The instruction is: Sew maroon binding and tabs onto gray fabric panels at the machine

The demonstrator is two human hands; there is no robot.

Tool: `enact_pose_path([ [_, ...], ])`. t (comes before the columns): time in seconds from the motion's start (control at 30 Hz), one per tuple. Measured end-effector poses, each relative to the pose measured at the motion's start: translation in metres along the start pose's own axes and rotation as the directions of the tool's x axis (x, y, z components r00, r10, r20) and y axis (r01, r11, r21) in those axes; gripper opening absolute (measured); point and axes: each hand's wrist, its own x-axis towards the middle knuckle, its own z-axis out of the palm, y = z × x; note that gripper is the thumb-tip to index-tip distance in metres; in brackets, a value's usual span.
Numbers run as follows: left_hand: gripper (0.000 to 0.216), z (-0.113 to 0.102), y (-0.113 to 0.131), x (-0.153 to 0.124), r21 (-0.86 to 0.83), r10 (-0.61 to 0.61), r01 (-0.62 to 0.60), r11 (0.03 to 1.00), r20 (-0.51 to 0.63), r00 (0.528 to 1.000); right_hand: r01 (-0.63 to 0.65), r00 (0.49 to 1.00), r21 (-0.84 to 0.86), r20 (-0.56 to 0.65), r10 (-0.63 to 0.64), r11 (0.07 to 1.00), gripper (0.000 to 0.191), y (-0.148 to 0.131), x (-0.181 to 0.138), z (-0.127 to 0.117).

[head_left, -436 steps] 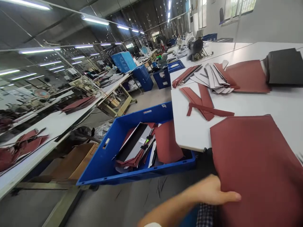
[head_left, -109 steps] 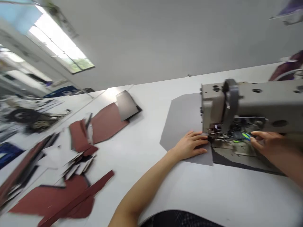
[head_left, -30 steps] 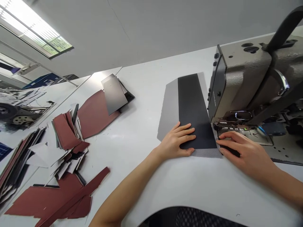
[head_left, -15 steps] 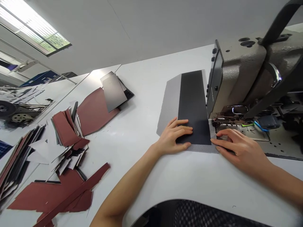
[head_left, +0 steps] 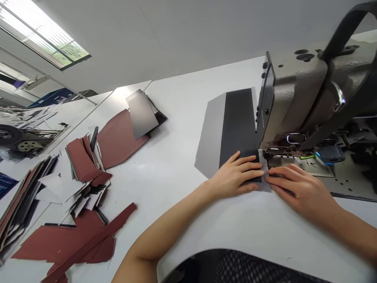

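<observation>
A grey panel (head_left: 210, 137) lies flat on the white table (head_left: 176, 165) with a black strip (head_left: 238, 122) laid on top of it, running up beside the sewing machine (head_left: 303, 90). My left hand (head_left: 235, 177) lies flat with fingers stretched out on the near end of the black strip. My right hand (head_left: 297, 188) rests flat beside it, fingertips on the panel's near right corner just in front of the presser foot (head_left: 277, 151). The fingertips of both hands almost meet.
Dark red pieces (head_left: 118, 137) and a pile of red and white cut pieces (head_left: 79, 173) lie at the left. Long red strips (head_left: 76, 247) sit near the front left edge. A grey sheet stack (head_left: 143, 112) rests further back.
My left hand has slid right along the black strip toward the presser foot, closing up to my right hand. The panel and strip have barely shifted.
</observation>
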Motion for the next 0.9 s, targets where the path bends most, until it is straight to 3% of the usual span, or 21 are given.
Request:
enact_pose_path([
  [0.2, 0.037, -0.004, -0.011, 0.008, 0.018, -0.016, 0.015, 1.0, 0.039, 0.999, -0.005, 1.0, -0.003, 0.012, 0.005, 1.0, 0.031, 0.003, 0.003, -0.002],
  [0.37, 0.046, -0.007, -0.012, 0.01, -0.015, 0.046, -0.046, 0.999, -0.038, 0.998, -0.038, 0.999, 0.121, 0.043, 0.033, 0.992, 0.028, 0.004, 0.005, -0.01],
  [0.57, 0.05, -0.019, -0.024, -0.006, -0.071, -0.005, -0.003, 0.997, -0.105, 0.994, -0.067, 0.996, 0.102, 0.062, 0.061, 0.993, 0.028, 0.002, 0.006, -0.008],
  [0.7, 0.046, -0.037, -0.055, -0.019, -0.039, -0.212, 0.208, 0.977, -0.14, 0.967, -0.153, 0.988, 0.075, 0.038, 0.15, 0.985, 0.033, 0.001, 0.006, -0.002],
  [0.77, 0.053, -0.042, -0.069, -0.022, -0.028, -0.311, 0.31, 0.95, -0.097, 0.945, -0.18, 0.984, 0.024, 0.016, 0.18, 0.983, 0.035, -0.001, 0.008, 0.002],
  [0.9, 0.067, -0.042, -0.076, -0.021, -0.025, -0.355, 0.356, 0.934, 0.027, 0.934, -0.128, 0.992, -0.121, -0.036, 0.124, 0.984, 0.033, -0.005, 0.01, 0.01],
])
